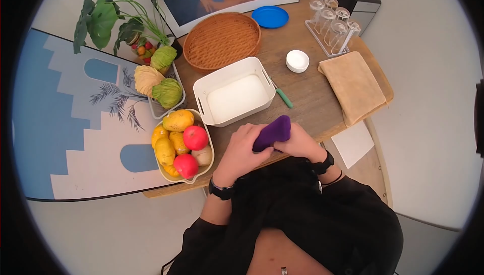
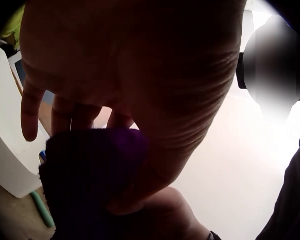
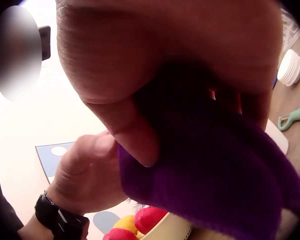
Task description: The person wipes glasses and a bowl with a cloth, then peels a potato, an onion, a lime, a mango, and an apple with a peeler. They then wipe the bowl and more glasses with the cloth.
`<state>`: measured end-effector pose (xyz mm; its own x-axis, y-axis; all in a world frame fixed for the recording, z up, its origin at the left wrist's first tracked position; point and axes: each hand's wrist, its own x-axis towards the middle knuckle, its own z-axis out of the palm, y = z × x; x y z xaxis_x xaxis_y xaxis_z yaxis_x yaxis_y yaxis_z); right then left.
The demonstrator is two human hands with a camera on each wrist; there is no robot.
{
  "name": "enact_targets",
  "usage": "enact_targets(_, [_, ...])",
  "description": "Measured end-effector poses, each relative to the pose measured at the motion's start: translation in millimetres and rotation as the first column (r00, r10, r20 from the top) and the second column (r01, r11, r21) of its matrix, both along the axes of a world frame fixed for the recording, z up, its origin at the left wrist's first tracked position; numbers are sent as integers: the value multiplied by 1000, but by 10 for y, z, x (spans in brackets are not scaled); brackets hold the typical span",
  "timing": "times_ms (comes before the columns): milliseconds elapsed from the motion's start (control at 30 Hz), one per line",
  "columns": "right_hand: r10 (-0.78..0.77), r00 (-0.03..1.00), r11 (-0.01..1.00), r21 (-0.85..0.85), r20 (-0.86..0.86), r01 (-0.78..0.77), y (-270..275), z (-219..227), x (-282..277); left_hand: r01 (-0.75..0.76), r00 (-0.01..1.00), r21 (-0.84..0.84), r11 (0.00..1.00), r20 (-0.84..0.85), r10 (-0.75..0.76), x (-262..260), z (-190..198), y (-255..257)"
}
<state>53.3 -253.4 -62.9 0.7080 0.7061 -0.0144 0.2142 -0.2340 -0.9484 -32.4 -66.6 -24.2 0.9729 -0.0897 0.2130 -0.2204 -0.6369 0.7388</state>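
A folded purple cloth (image 1: 272, 133) is held between both hands, just in front of the white basin (image 1: 237, 93). The left hand (image 1: 241, 150) grips its left side, thumb on the near face, fingers behind. The right hand (image 1: 301, 143) pinches its right side. In the left wrist view the cloth (image 2: 90, 175) looks dark, with the left hand's (image 2: 125, 75) thumb against it. In the right wrist view the right hand (image 3: 170, 55) has its thumb on the cloth (image 3: 205, 170), whose layers hang below; its other fingers are partly hidden.
A green-handled peeler (image 1: 284, 97) lies right of the basin, near white bowls (image 1: 297, 61). A basket of fruit (image 1: 213, 159) and a bin of cabbages (image 1: 182, 96) stand left. Behind are a wicker tray (image 1: 222, 41) and blue plate (image 1: 270, 17); right, a brown cloth (image 1: 355, 86) and glasses (image 1: 337, 28).
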Motion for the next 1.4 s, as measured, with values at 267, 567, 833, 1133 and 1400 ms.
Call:
enact_targets(267, [-373, 865, 928, 121, 335, 353, -36, -73, -49, -342, 938, -223, 913, -26, 345, 85, -203, -205])
enact_targets(567, [115, 802, 604, 682, -587, 412, -66, -302, -165, -138, 933, 121, 983, 349, 88, 182, -413, -675])
enact_targets(833, [274, 760, 506, 760, -590, 408, -567, -404, 212, 151, 910, 181, 972, 358, -208, 375, -232, -776])
enact_targets(1133, [-238, 465, 448, 328, -853, 832, -1318, -1058, 835, -453, 892, 581, 677, 285, 352, 561, -857, 107])
enact_targets(1400, [-961, 227, 167, 322, -158, 932, -1242, -924, 717, -341, 939, 491, 802, 128, 321, 344, -1054, 63])
